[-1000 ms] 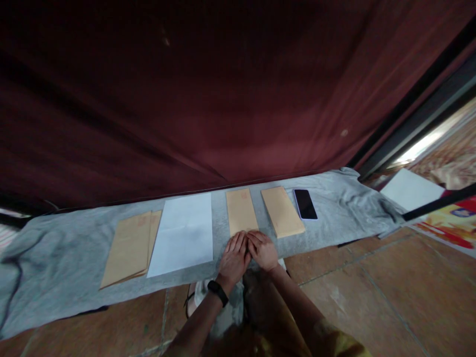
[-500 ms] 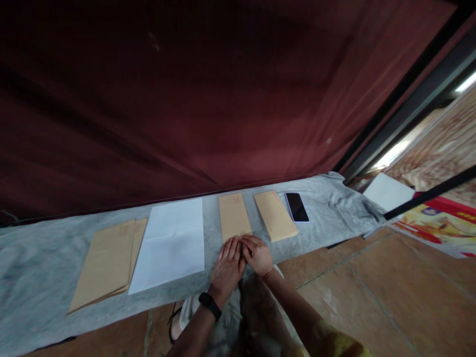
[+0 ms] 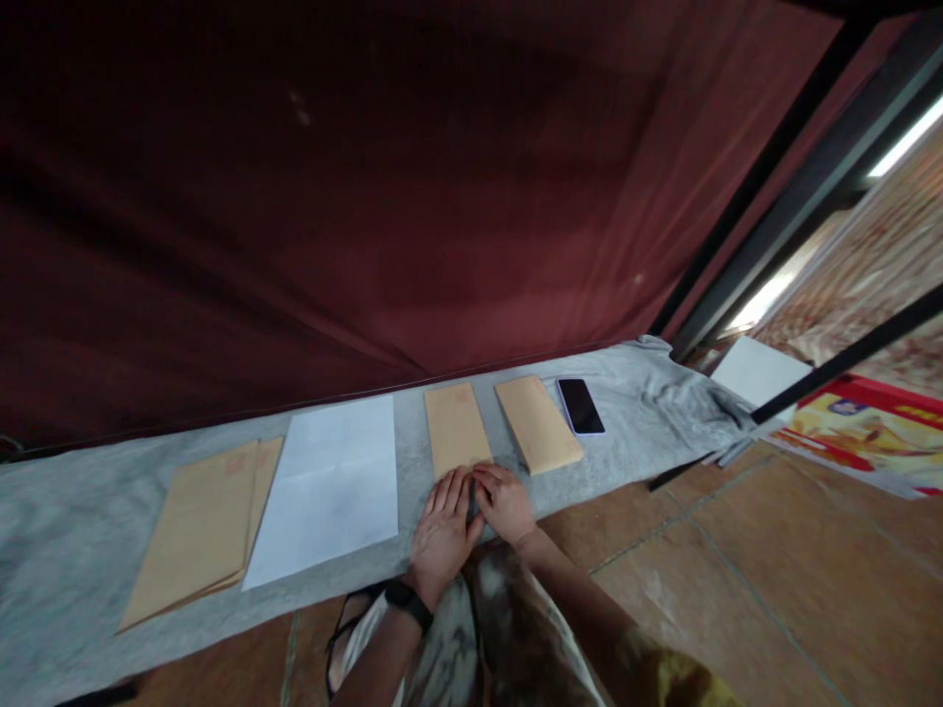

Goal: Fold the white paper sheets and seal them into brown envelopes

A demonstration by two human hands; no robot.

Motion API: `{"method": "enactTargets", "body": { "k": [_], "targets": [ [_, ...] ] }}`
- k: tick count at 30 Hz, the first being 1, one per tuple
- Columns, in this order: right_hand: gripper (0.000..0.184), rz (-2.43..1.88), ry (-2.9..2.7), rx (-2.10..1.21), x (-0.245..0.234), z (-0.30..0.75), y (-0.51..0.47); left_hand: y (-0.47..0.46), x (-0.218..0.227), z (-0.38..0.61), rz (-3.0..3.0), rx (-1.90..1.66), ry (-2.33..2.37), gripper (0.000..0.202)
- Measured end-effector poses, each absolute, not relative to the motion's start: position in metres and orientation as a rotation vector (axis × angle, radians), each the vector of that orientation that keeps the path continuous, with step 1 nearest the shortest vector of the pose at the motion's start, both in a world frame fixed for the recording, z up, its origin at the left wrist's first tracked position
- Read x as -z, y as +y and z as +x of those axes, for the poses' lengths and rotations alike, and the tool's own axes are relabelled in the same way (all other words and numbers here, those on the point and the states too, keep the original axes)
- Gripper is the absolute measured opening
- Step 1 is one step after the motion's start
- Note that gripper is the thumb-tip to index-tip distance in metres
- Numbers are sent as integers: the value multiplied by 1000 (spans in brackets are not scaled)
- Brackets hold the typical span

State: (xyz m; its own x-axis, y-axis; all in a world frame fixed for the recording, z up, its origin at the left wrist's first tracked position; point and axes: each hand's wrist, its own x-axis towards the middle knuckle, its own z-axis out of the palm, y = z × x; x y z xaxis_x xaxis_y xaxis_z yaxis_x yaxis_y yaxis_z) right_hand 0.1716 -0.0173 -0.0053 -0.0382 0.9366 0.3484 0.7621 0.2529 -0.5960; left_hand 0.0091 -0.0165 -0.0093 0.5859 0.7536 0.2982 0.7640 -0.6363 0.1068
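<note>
My two bare hands meet close to the near edge of a counter (image 3: pixel 634 417) draped in grey cloth, on the near end of a slim brown envelope (image 3: pixel 457 427). The envelope lies flat, its far end pointing to the counter's far edge, where a dark red curtain (image 3: pixel 442 216) hangs. My left hand (image 3: pixel 442 525), with a black band (image 3: pixel 410 604) on its wrist, lies palm down, fingers extended and close together. My right hand (image 3: pixel 507 503) is curled, its fingertips just beside the left's. Whether anything is pinched beneath them, I cannot tell.

I judge the step in hand to be pressing or working that near end. The next move seems to call for one hand steadying the envelope while the other's fingertips follow its edge, without skewing it.

Toward the counter's right end lie a thick brown stack (image 3: pixel 541 422), then a phone (image 3: pixel 582 407). Toward the left end lie a white sheet (image 3: pixel 331 481), then overlapping larger envelopes (image 3: pixel 195 520).
</note>
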Motion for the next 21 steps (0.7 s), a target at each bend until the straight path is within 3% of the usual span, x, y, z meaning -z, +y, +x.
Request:
{"method": "enactTargets", "body": {
  "k": [11,21],
  "targets": [
    [46,-1406,-2003,-413,11,190,-14,-15,12,10,-2782,297,-1315,66],
    [48,-1499,-2186,-328,-9,188,-11,-23,8,13,-2761,430,-1347,61]
  ]
}}
